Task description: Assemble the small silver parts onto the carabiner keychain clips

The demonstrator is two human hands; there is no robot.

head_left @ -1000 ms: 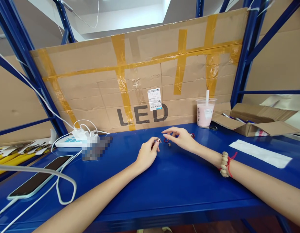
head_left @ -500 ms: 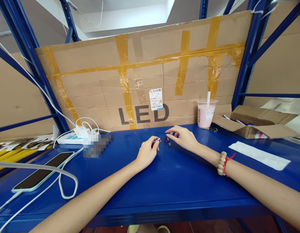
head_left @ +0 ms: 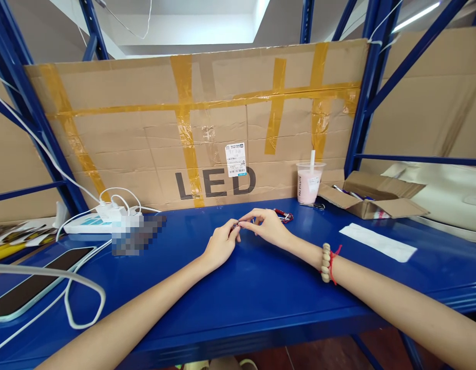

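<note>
My left hand (head_left: 222, 244) is closed, its thumb and fingers pinching a small dark, shiny metal piece (head_left: 235, 226) that is mostly hidden by the fingertips. Reaching in from the right, my right hand (head_left: 269, 226) has its thumb and forefinger brought together at the same piece, so the fingertips of both hands meet just above the blue tabletop. What kind of piece it is cannot be made out. Just behind my right hand, small red and silver metal items (head_left: 284, 216) lie on the table, partly covered by the hand.
A cup of pink drink (head_left: 309, 186) stands at the back right, a dark small item (head_left: 317, 206) by its base. Further right are an open cardboard box (head_left: 372, 198) and a white strip (head_left: 378, 241). A phone (head_left: 37, 282), cables and a power strip (head_left: 87, 224) occupy the left.
My right hand has moved left from the table beside the small red item to meet the piece in my left hand. The whole view has shifted slightly.
</note>
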